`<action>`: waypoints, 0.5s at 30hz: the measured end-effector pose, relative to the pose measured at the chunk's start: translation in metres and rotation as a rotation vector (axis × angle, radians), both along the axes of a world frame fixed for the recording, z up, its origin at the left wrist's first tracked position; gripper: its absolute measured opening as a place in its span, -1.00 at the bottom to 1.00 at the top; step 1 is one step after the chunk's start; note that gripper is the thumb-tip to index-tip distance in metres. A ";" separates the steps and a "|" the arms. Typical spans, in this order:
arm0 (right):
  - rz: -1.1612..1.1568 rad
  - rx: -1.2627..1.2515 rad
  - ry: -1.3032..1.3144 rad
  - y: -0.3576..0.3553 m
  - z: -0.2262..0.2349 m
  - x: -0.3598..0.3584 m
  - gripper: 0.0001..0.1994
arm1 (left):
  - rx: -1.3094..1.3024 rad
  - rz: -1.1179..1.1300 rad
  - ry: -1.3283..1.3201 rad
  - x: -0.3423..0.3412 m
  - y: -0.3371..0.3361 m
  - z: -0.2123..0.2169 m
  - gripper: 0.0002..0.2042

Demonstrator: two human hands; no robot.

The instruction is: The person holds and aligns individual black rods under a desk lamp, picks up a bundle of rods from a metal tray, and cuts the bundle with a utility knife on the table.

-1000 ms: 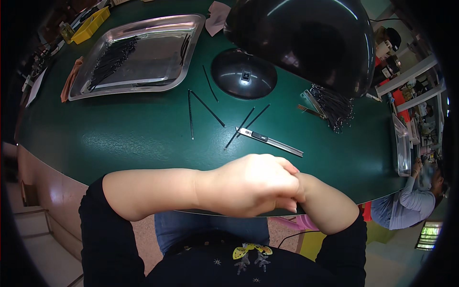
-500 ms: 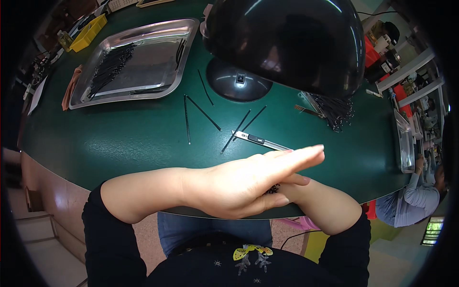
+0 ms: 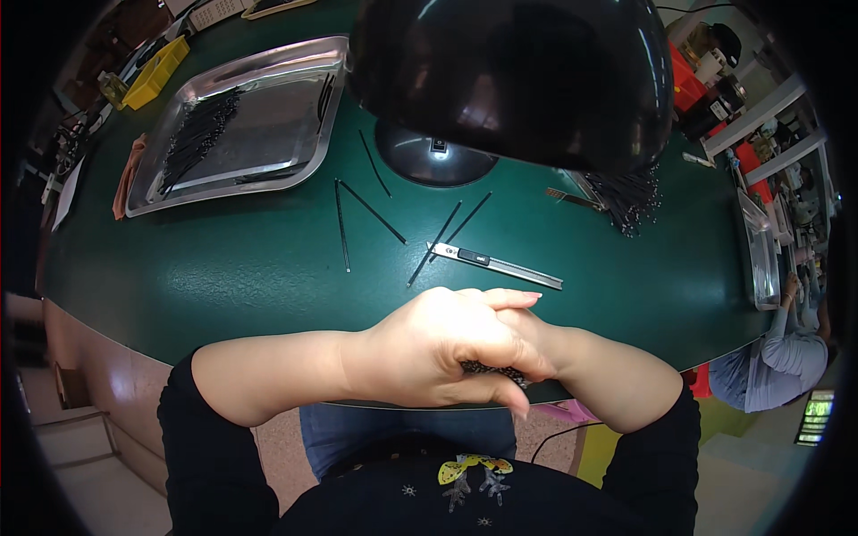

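My left hand [image 3: 438, 344] is curled round a bundle of thin black rods [image 3: 490, 368]; the cut ends show between its thumb and fingers. Pressed against it is my right hand [image 3: 541, 339], closed about the same bundle, its fingers mostly hidden behind the left. Just beyond both hands a utility knife [image 3: 505, 264] with a silver body and black slider lies on the table. Its tip end meets two crossed loose black rods [image 3: 436, 241]. Farther left rest more single rods [image 3: 344, 228].
A black dome-shaded lamp [image 3: 518, 80] overhangs the far middle of the green table [image 3: 241, 277]. At the far left, a metal tray [image 3: 277, 134] holds many black rods. More rods [image 3: 626, 201] lie in a pile right of the lamp. Another person [image 3: 769, 357] sits at the right.
My left hand's fingers, stretched out before, have curled round the rod bundle. The hands moved slightly nearer to me, uncovering the knife's handle end. The view has shifted slightly.
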State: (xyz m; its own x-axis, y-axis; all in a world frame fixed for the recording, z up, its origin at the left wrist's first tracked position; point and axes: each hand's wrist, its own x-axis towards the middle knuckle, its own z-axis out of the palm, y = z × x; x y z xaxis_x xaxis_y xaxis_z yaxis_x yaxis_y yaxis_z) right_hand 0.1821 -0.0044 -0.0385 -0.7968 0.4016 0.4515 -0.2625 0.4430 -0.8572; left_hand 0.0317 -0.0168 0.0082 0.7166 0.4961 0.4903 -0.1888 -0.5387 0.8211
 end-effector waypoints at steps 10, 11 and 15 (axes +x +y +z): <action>0.223 -0.159 -0.106 0.020 0.003 0.007 -0.71 | -0.079 -0.169 0.008 0.000 -0.006 0.011 -0.15; 0.220 -0.172 -0.139 0.018 0.008 0.015 -0.72 | -0.071 -0.194 -0.014 0.006 -0.005 0.010 -0.15; 0.360 -0.234 -0.154 0.036 0.004 -0.001 -0.73 | -0.049 -0.097 -0.094 0.004 -0.010 0.007 -0.04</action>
